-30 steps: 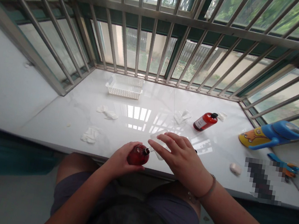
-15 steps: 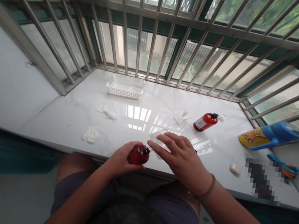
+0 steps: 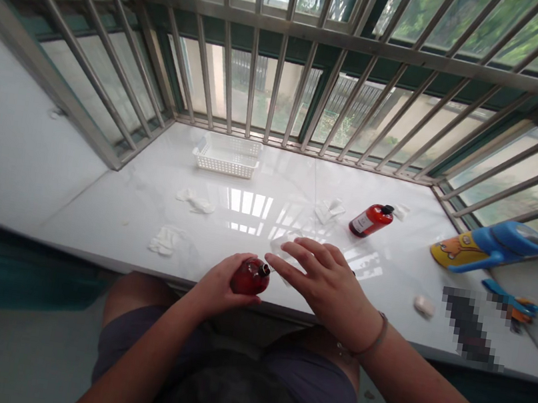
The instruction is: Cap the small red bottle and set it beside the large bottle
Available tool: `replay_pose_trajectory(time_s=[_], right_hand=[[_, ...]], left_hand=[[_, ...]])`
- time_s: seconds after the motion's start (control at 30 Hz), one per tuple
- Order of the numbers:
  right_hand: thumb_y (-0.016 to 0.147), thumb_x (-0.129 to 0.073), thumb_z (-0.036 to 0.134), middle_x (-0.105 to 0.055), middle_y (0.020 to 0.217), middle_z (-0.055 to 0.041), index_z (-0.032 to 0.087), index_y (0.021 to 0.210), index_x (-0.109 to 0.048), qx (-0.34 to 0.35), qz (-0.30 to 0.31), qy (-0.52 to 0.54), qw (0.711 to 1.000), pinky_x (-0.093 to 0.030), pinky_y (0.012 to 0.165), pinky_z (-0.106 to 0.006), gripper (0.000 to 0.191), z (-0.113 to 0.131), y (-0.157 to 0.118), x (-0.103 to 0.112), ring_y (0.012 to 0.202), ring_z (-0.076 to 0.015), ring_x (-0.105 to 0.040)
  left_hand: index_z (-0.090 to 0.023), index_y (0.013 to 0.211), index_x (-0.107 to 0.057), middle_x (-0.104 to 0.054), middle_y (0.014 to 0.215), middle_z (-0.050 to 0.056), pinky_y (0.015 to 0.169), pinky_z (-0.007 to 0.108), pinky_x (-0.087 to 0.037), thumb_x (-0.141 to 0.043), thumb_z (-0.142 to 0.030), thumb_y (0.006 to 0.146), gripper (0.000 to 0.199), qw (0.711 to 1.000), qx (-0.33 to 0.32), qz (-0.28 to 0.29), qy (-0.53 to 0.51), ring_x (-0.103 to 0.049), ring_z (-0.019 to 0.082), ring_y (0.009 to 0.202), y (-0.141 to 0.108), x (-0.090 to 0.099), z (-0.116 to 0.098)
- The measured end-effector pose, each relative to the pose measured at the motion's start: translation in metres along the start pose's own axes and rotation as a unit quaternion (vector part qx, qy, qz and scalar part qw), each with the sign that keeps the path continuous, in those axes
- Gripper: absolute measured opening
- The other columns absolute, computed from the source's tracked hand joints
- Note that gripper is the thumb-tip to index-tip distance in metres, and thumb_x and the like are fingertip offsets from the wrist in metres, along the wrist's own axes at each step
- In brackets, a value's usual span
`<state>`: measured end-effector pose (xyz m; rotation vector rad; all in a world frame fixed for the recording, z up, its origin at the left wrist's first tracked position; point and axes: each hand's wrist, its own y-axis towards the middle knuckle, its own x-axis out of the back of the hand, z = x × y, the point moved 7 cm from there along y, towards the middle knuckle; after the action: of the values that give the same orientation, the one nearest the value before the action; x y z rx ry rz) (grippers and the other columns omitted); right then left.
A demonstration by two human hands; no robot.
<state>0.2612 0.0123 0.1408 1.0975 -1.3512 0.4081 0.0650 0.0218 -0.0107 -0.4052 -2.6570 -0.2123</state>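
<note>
Near the front edge of the white counter, my left hand is wrapped round a dark red bottle, its black neck tilted toward the right. My right hand hovers just right of the neck, palm down, fingers spread and stretched toward it. Its lower fingertips are close to the bottle's mouth; whether they touch something small there I cannot make out. Behind the right fingers lies a clear, see-through item, partly hidden by the hand.
A white basket stands at the back left. Crumpled tissues lie around the counter. Toward the right are another red bottle, a blue and yellow flask, a pale small block and a blue-orange tool. Metal bars line the window.
</note>
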Motion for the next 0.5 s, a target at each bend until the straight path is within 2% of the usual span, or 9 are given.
replay_pose_trajectory(time_s=[0.17,0.37,0.5], right_hand=[[0.106,-0.062,0.013,-0.068,0.147,-0.007,0.03,0.153,-0.061,-0.012,0.002,0.011,1.0,-0.045,0.103,-0.044,0.05,0.001,-0.002,-0.008,0.135,-0.0289,-0.056],[0.103,-0.065,0.011,-0.067,0.146,-0.0076,0.032,0.16,-0.052,-0.045,0.018,0.048,0.998,-0.047,0.104,-0.046,0.062,-0.003,-0.008,-0.026,0.134,-0.0311,-0.057],[0.094,-0.071,0.005,-0.068,0.144,-0.0106,0.025,0.157,-0.049,-0.091,0.024,0.119,0.988,-0.049,0.106,-0.048,0.07,-0.01,-0.012,-0.036,0.135,-0.0321,-0.059]], left_hand=[[-0.029,0.147,-0.056,-0.067,0.147,0.01,0.118,0.05,-0.052,-0.098,-0.041,0.075,0.084,1.0,-0.001,-0.003,0.002,-0.066,0.034,0.134,0.0,0.0,0.002],[-0.029,0.148,-0.055,-0.066,0.15,0.01,0.119,0.049,-0.052,-0.099,-0.042,0.074,0.086,1.0,-0.001,-0.001,0.001,-0.064,0.033,0.137,0.0,0.0,0.002],[-0.029,0.147,-0.056,-0.067,0.149,0.009,0.119,0.048,-0.052,-0.099,-0.042,0.074,0.086,1.0,-0.003,-0.002,0.004,-0.064,0.033,0.137,0.0,0.001,0.0]])
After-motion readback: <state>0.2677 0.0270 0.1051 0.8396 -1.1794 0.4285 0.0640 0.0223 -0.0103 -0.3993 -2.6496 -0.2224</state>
